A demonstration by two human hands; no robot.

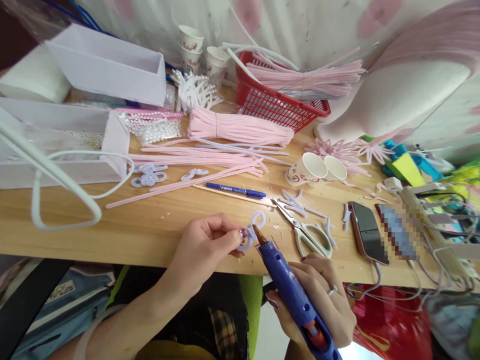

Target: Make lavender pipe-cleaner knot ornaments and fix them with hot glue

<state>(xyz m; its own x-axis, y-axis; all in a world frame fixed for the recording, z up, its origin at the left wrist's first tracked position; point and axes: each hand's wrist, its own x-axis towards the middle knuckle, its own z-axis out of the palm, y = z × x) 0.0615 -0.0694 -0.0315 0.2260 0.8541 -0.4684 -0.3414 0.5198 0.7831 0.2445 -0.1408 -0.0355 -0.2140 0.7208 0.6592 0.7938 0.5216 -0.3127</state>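
My left hand (210, 245) pinches a small piece of looped lavender pipe cleaner (258, 220) between thumb and fingers, just above the front edge of the table. Wrapped round a blue hot glue gun (287, 280) is my right hand (318, 295), a ring on one finger. The brass nozzle points up and left, right at the lavender loops; whether it touches them I cannot tell. Scissors with pale green handles (305, 232) lie partly open just beyond my right hand. More looped lavender pieces (149, 175) rest further back on the left.
Pink pipe cleaners (240, 127) lie bundled and loose behind. A red basket (277, 107), paper cups (307, 170), a blue pen (236, 190) and lavender offcuts (296, 202) are around. At right are a phone (369, 232) and cables; at left, white boxes (112, 67) and a white stand (67, 187).
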